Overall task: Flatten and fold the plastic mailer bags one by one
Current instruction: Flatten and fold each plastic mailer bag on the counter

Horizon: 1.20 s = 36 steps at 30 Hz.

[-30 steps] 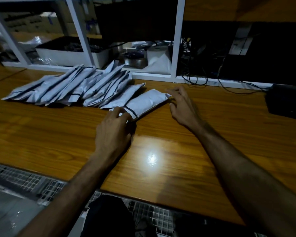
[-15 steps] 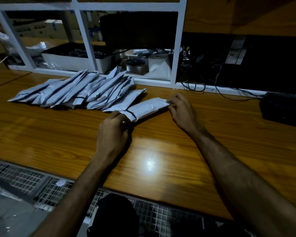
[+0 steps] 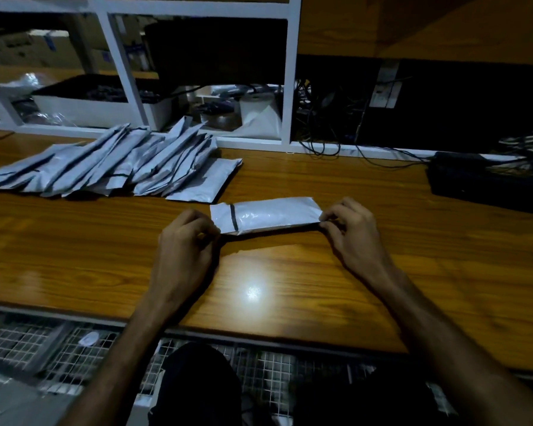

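Observation:
A white folded plastic mailer bag [image 3: 268, 214] with a black strip near its left end is held just above the wooden table [image 3: 74, 241], lying left to right. My left hand [image 3: 186, 244] pinches its left end with curled fingers. My right hand [image 3: 350, 229] pinches its right end. A row of several folded grey-white mailer bags [image 3: 111, 167] lies overlapping on the table at the far left, apart from the held bag.
A white shelf frame [image 3: 290, 87] runs along the table's back edge, with a white tray [image 3: 99, 109], boxes and cables behind it. A black box [image 3: 486, 182] sits at the far right. A wire grid [image 3: 43, 342] lies below the table's near edge.
Both hands took hold of the mailer bag's ends, pulled it off the row toward me and turned it level. It now sits apart from the other bags.

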{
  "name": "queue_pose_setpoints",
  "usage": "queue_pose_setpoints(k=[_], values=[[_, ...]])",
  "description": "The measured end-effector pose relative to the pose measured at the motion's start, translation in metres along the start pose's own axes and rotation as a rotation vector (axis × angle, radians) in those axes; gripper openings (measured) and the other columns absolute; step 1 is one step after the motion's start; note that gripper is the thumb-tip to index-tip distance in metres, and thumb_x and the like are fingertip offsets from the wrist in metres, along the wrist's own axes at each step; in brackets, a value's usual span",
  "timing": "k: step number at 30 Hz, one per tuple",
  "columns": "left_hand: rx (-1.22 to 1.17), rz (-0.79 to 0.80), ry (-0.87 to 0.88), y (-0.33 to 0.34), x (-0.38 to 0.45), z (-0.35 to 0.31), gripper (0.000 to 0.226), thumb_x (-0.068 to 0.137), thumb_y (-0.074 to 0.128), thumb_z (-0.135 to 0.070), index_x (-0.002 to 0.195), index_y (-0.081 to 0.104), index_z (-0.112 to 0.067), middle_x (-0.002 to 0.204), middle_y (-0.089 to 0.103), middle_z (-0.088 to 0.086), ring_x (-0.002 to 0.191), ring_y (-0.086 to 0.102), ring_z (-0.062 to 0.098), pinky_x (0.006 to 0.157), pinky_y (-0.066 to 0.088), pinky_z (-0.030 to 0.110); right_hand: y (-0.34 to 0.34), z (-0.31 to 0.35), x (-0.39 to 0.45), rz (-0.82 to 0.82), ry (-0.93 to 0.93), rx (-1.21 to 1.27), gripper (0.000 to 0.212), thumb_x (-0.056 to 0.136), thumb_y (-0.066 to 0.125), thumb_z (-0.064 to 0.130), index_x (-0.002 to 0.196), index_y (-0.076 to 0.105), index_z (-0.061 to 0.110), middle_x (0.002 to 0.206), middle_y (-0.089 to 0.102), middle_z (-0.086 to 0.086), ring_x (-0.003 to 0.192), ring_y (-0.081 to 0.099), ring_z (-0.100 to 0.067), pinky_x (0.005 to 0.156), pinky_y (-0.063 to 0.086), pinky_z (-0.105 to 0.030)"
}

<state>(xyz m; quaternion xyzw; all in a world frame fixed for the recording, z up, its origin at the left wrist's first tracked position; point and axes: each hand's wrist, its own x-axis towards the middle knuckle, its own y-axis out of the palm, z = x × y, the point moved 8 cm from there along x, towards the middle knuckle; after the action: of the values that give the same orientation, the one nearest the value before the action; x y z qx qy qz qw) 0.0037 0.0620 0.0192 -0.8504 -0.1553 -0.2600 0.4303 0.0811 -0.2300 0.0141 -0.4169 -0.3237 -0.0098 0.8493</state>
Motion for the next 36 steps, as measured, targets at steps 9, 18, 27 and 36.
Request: queue_pose_setpoints(k=[9, 18, 27, 36], values=[[-0.073, 0.145, 0.103, 0.009, -0.007, -0.024, 0.011, 0.085, 0.082, -0.003, 0.084, 0.075, -0.012, 0.105, 0.064, -0.006, 0.092, 0.061, 0.003, 0.072, 0.056, 0.018, -0.051, 0.013, -0.068, -0.039, 0.08, -0.124, 0.01, 0.092, 0.074, 0.017, 0.09, 0.066, 0.022, 0.096, 0.057, 0.009, 0.096, 0.055, -0.016, 0.074, 0.049, -0.043], [-0.09, 0.18, 0.201, 0.01, -0.03, -0.046, 0.017, 0.078, 0.087, 0.002, 0.086, 0.076, -0.009, 0.104, 0.067, 0.0, 0.088, 0.066, 0.012, 0.072, 0.052, 0.012, -0.075, 0.023, -0.119, -0.079, 0.162, -0.123, 0.016, 0.088, 0.078, 0.011, 0.088, 0.067, 0.021, 0.093, 0.054, 0.012, 0.093, 0.056, -0.017, 0.071, 0.048, -0.04], [-0.156, 0.164, 0.154, 0.004, -0.049, -0.049, 0.014, 0.082, 0.086, -0.005, 0.09, 0.077, -0.012, 0.106, 0.066, -0.003, 0.098, 0.066, 0.012, 0.079, 0.05, 0.02, -0.084, 0.024, -0.139, -0.149, 0.222, -0.019, 0.017, 0.089, 0.068, 0.005, 0.095, 0.073, 0.02, 0.101, 0.06, 0.011, 0.102, 0.061, -0.014, 0.078, 0.053, -0.041], [-0.095, 0.195, 0.074, 0.044, -0.022, -0.109, 0.029, 0.101, 0.061, -0.029, 0.123, 0.074, -0.016, 0.126, 0.067, -0.004, 0.118, 0.059, 0.012, 0.099, 0.051, 0.039, -0.054, 0.069, -0.085, -0.075, 0.289, -0.065, 0.039, 0.103, 0.051, 0.021, 0.14, 0.064, 0.015, 0.142, 0.063, 0.001, 0.131, 0.056, -0.015, 0.111, 0.047, -0.04]])
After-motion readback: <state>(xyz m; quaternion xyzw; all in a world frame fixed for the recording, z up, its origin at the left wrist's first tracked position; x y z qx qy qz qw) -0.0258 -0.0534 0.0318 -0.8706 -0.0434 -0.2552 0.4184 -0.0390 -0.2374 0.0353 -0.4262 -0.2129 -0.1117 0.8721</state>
